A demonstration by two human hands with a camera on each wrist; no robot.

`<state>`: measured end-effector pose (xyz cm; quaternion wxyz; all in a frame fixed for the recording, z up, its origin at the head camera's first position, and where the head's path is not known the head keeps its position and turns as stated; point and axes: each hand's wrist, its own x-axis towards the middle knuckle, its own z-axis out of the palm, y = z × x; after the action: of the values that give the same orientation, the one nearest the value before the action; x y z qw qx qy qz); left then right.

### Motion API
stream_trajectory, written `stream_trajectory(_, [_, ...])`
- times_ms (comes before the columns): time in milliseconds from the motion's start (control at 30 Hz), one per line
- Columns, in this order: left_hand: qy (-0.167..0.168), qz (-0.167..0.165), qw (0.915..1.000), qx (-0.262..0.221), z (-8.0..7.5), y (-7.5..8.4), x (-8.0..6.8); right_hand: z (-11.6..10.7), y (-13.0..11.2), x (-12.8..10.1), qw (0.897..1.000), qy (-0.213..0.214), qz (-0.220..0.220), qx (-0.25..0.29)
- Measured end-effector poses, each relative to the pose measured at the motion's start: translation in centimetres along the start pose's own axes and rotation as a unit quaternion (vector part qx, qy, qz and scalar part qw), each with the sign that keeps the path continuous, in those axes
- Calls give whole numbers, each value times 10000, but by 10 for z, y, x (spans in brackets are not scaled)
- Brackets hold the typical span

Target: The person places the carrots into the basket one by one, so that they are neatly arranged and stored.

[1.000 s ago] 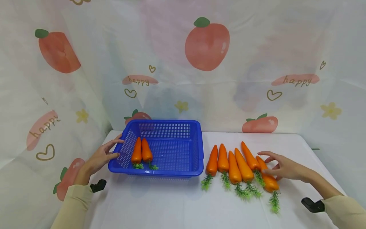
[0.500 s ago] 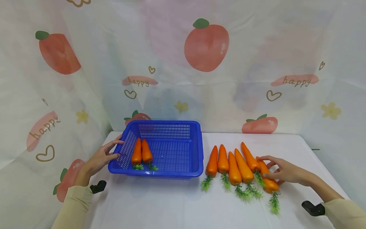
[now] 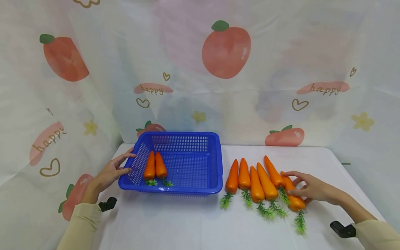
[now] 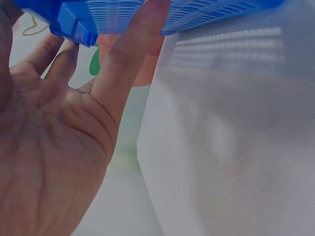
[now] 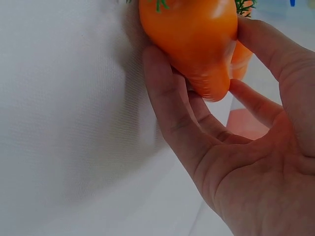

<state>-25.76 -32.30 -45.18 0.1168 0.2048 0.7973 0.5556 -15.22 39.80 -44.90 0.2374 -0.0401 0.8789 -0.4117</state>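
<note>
My left hand (image 3: 107, 175) holds the left rim of a blue plastic basket (image 3: 187, 189), thumb and fingers spread along its edge. In the left wrist view the thumb lies against the slotted basket wall (image 4: 113, 17). Two orange carrots (image 3: 149, 168) with green leafy tops lie inside, at the left. On the right, my right hand (image 3: 314, 187) grips the rightmost carrot (image 3: 296, 204), which lies on the table with its leaves toward me. The right wrist view shows thumb and fingers on both sides of this carrot's body (image 5: 192, 39).
Several more carrots (image 3: 257, 187) lie side by side between the basket and my right hand, tips pointing away. The closest one (image 3: 274, 172) overlaps the held carrot in the head view. A printed cloth backdrop (image 3: 234, 114) rises behind the white table (image 3: 175, 225).
My right hand has lowered onto the rightmost carrot and its fingers have closed round it. My left hand and the basket have stayed in place.
</note>
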Motion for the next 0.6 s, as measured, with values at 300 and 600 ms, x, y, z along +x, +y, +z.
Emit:
stream_trajectory(300, [9, -101, 9999, 68, 0, 1, 0, 0, 1, 0, 10000, 39, -77, 42])
stream_trajectory(600, [-13, -95, 9999, 39, 0, 0, 1, 2, 3, 2, 9998, 57, -154, 91])
